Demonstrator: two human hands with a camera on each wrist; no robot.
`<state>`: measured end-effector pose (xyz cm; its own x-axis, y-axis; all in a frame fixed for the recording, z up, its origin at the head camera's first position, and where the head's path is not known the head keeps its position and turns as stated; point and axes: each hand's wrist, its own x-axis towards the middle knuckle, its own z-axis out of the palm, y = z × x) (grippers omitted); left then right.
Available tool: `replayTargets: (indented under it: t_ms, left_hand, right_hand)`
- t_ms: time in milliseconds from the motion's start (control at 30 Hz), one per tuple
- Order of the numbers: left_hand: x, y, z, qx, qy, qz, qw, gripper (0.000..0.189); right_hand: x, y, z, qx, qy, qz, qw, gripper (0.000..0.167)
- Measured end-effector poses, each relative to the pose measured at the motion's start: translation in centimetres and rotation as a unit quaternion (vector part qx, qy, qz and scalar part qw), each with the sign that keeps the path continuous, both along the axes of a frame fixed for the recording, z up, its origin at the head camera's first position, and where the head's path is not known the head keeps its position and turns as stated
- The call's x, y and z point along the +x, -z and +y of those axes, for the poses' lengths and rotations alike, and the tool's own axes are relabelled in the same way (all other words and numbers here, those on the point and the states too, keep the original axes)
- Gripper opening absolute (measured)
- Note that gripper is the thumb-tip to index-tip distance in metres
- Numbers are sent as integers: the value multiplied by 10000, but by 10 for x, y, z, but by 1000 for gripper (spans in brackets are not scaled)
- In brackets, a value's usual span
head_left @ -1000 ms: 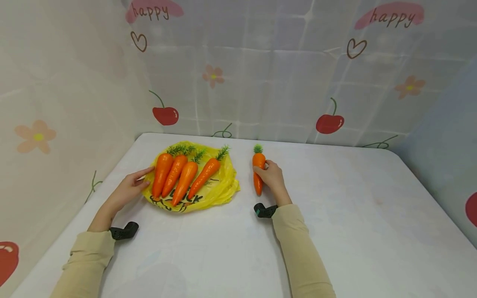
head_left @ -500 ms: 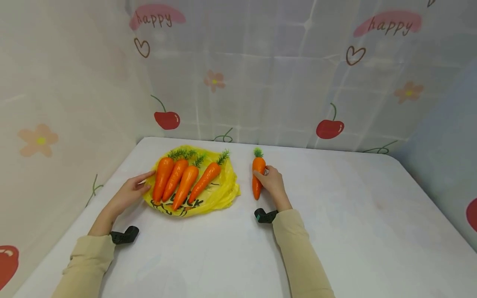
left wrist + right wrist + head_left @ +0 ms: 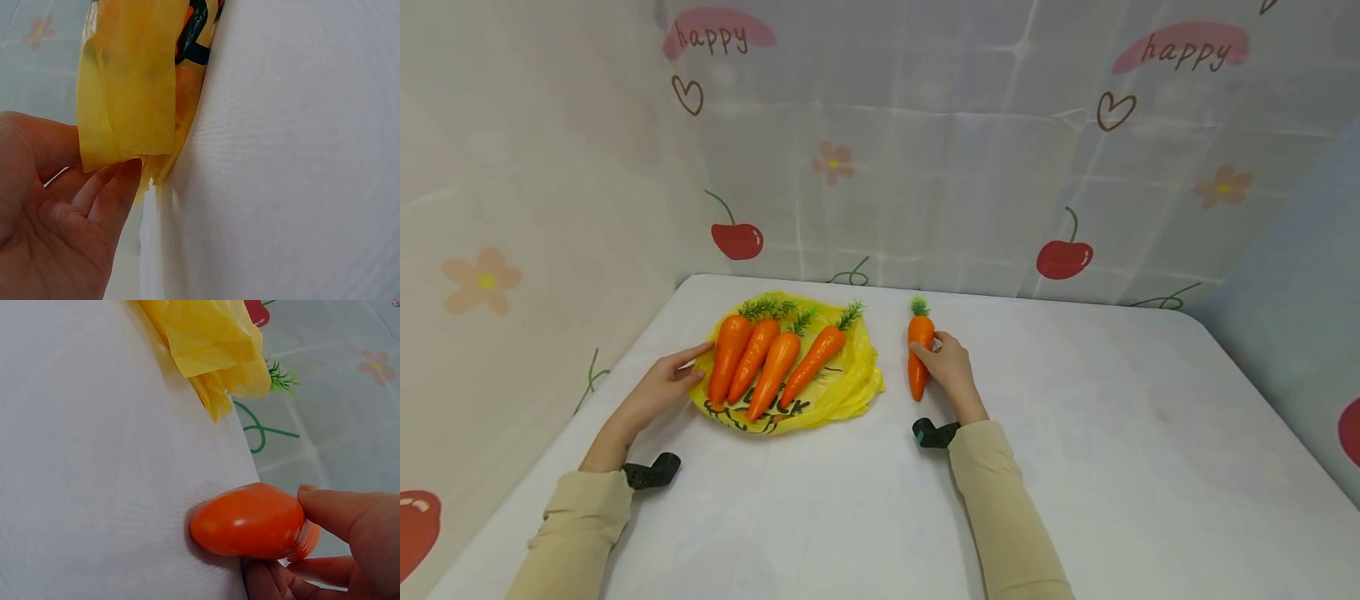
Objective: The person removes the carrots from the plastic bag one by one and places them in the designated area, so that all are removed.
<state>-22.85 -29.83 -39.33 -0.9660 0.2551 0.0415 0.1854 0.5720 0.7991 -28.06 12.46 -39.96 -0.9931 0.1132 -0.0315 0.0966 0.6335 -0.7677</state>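
A yellow plastic bag with black lettering lies on the left half of the table, and several orange toy carrots with green tops rest on it side by side. At its left edge my left hand touches the bag with nearly straight fingers; in the left wrist view the fingertips go behind a yellow flap. To the right of the bag, my right hand pinches a single carrot between thumb and fingers. That carrot points its green top away from me, its tip close over the cloth.
A white cloth covers the table, whose far edge meets a printed curtain. Another printed sheet hangs along the left side. Each wrist wears a small black camera, such as the left one.
The head view has shifted slightly, so everything sits a little lower in it. Both hands, the bag and the carrots keep their places.
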Motion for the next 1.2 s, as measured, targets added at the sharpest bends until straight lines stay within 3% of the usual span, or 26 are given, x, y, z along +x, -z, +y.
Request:
replayTargets:
  t_ms: [467,700,967,1200]
  left_hand:
    - [0,1,0,8,-59,-52,10000,49]
    - [1,-1,0,63,-12,5,10000,48]
    - [0,-3,1,24,-18,35,10000,49]
    - [1,2,0,89,18,66,9999,48]
  right_hand:
    - [3,-7,2,41,-24,-204,9998,62]
    - [8,-21,2,292,143,251,9992,67]
    - [12,-43,-10,-380,-49,900,9952,64]
    - [21,-49,-25,-1347,-177,858,9870,60]
